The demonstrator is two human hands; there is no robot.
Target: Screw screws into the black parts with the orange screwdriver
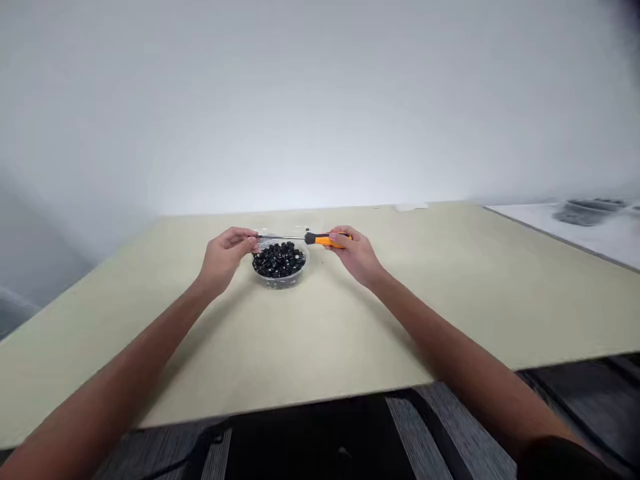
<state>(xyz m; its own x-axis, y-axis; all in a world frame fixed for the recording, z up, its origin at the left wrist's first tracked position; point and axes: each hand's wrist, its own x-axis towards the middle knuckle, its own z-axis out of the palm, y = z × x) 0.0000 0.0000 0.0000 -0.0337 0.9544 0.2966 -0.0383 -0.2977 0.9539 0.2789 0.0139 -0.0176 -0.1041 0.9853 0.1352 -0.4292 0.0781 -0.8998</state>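
An orange and black screwdriver (325, 240) lies level in the air, its thin shaft pointing left. My right hand (359, 256) is closed around its handle. At the tip end, my left hand (226, 257) pinches with thumb and fingers; a small dark piece shows there, too small to name. Just below the shaft stands a clear round plastic bowl (283, 283), filled with many small black parts (279, 260). The left fingertips are close to the bowl's left rim; whether they touch it I cannot tell.
The pale table (320, 347) reaches back to a white wall (320, 107). Behind the bowl lies a clear plastic lid or tray (280, 225), partly hidden. A white object (411, 207) sits at the far edge. Grey blurred things (587, 212) lie on a white surface at right.
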